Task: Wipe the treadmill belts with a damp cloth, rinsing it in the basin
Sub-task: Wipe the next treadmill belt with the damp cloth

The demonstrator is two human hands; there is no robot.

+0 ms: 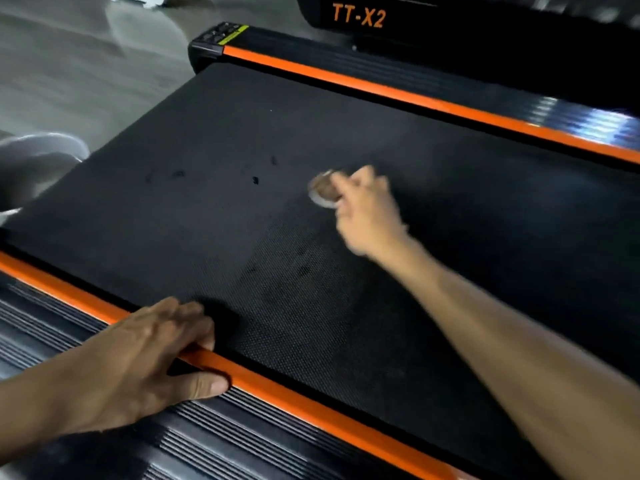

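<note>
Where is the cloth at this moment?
In the head view, the cloth is right of centre on the treadmill belt, held in the right hand.

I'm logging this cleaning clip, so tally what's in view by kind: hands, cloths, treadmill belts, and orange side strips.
Hands: 2, left hand and right hand
Cloths: 1, cloth
Treadmill belts: 1, belt
Orange side strips: 2, near strip and far strip
Total: 6

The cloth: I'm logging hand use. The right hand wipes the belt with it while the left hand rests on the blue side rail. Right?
Not quite. The head view shows the side rail is orange, not blue. The rest holds: the right hand wipes the belt with the cloth while the left hand rests on that rail.
</note>
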